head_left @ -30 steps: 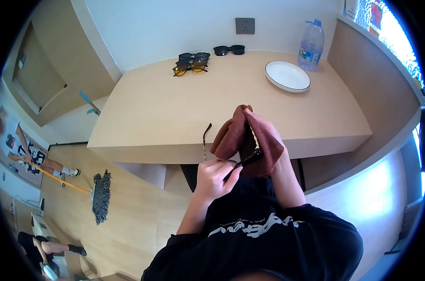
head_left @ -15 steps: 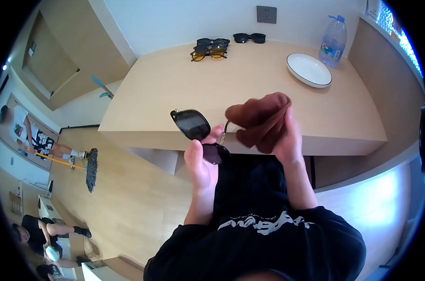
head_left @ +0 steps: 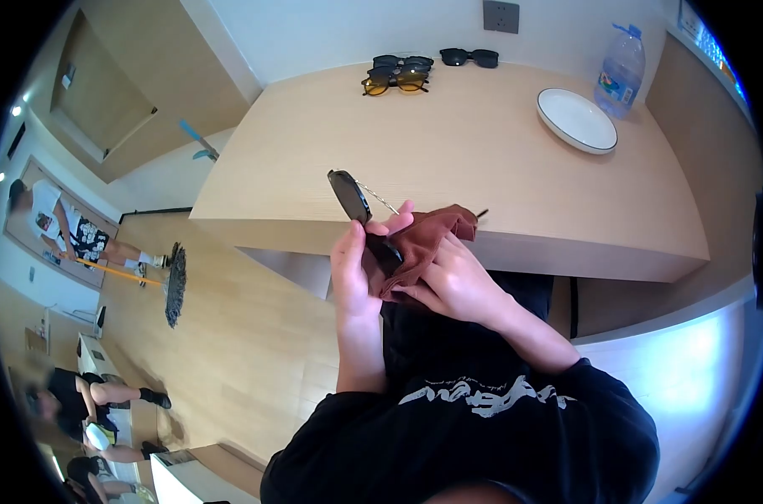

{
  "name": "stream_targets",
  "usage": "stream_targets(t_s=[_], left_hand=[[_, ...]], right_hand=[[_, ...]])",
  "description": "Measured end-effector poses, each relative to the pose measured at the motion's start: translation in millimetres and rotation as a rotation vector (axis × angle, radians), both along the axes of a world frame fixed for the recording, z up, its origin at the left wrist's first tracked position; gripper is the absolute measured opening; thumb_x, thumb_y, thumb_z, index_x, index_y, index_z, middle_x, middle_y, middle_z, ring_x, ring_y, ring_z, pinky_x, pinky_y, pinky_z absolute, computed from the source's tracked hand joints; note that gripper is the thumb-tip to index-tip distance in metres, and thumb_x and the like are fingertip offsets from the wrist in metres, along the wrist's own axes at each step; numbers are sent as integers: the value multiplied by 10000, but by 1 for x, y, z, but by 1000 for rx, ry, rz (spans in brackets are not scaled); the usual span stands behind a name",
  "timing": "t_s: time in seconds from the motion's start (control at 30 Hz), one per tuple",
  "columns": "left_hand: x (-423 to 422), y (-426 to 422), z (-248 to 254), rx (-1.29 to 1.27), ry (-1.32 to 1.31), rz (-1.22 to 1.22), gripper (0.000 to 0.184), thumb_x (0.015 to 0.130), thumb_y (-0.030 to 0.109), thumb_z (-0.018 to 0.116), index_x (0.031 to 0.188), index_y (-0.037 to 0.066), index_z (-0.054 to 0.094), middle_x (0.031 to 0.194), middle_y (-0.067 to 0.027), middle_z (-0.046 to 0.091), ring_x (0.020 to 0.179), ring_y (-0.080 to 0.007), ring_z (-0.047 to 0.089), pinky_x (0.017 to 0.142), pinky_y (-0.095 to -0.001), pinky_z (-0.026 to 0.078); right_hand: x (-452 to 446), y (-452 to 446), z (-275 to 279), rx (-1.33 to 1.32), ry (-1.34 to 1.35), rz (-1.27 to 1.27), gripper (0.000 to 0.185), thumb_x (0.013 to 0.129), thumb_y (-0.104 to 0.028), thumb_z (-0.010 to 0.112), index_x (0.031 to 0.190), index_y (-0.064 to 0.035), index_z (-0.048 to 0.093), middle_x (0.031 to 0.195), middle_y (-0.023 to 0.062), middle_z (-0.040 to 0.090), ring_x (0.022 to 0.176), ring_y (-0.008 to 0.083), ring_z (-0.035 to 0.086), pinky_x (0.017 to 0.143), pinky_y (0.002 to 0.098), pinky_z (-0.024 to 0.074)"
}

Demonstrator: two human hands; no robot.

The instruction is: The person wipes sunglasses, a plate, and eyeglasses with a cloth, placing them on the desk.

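Observation:
My left hand (head_left: 354,265) is closed on a pair of dark sunglasses (head_left: 348,195) near the table's front edge. One lens sticks up above my fingers, and a thin metallic temple runs to the right. My right hand (head_left: 455,281) grips a brown cloth (head_left: 432,244), which lies around the lower lens. Part of that lens shows dark between my left fingers and the cloth. A dark temple tip pokes out past the cloth on the right.
Several sunglasses (head_left: 396,81) lie at the back of the table (head_left: 314,151), with one dark pair (head_left: 469,57) beside them. At the right stand a white plate (head_left: 577,122) and a plastic bottle (head_left: 621,71). A person (head_left: 70,227) holds a mop (head_left: 175,286) at left; others sit below.
My right hand has brought the cloth left and down onto the sunglasses' lower lens. The sunglasses have turned more edge-on, and the whole view has shifted slightly.

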State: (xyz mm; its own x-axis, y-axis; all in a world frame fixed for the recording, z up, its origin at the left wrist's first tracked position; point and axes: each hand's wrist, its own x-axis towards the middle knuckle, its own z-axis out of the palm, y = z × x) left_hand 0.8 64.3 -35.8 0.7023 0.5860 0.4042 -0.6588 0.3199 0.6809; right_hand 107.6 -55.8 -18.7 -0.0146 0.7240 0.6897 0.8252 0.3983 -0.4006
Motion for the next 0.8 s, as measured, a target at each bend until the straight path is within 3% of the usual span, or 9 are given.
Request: stream_targets(t_s=[0.07,0.1,0.2,0.3,0.47,0.53,0.67,0.73,0.8], left_hand=[[-4,-2,4,-75,53,-65,331,979,314,353,884,71,559,1072,-226,614,1271,-400,360,1079,-462,267],[-4,-2,3,-74,53,-62,331,979,314,353,884,71,559,1072,-226,614,1271,-400,360,1079,-462,267],[-1,-1,3,-202,2,-125,311,978,291,362,848,73,542,1089,-235,604,1291,-403,325,1090,-450,247],[-1,-3,5,-121,-44,-95,314,974,285,372,820,59,527,1026,-207,631,1312,-403,284,1099,-449,243],[-5,0,7,-354,-206,-123,303,967,248,393,831,2,507,809,-130,589,1315,-396,273,1117,-453,232],[-14,2,14,-449,-152,-90,287,966,222,383,819,-3,483,796,-119,555,1317,-392,266,1125,-462,209],[-15,-2,22,-253,-232,-79,264,966,209,379,787,26,441,789,-135,542,1315,-415,252,1126,-498,185],[-14,-2,27,-240,-270,-61,252,964,210,383,794,32,438,784,-134,540,1311,-427,253,1124,-503,186],[-21,4,27,-147,-325,131,286,974,244,362,782,46,435,776,-105,538,1296,-396,304,1131,-500,154]], right_hand=[[-9,0,-2,-3,-62,-66,172,692,-129,681,815,-22,626,923,143,586,908,337,544,839,417,427],[-12,0,-2,-6,-119,-139,111,664,-115,674,737,-39,642,831,112,599,859,285,561,820,393,436],[-7,-4,-4,-37,-293,-145,116,632,-135,653,716,-54,653,773,98,603,824,258,571,812,366,441],[8,-2,-5,-41,-324,-133,111,625,-146,620,692,-64,651,725,68,603,797,229,577,797,341,438],[37,-13,27,-94,-588,-179,58,638,-146,598,647,-95,624,674,22,585,804,185,572,798,322,415],[53,-19,39,-95,-721,-265,53,650,-139,602,656,-93,628,675,18,587,825,186,574,798,330,413],[68,-28,72,-252,-549,-212,53,695,-87,584,692,-50,622,769,80,614,818,268,587,771,355,445],[84,-36,74,-87,-686,-389,85,699,-79,582,767,-40,615,821,114,623,801,300,584,750,374,455],[103,-40,75,-10,-489,-639,110,717,-63,581,820,-31,599,828,127,625,800,317,576,753,398,454]])
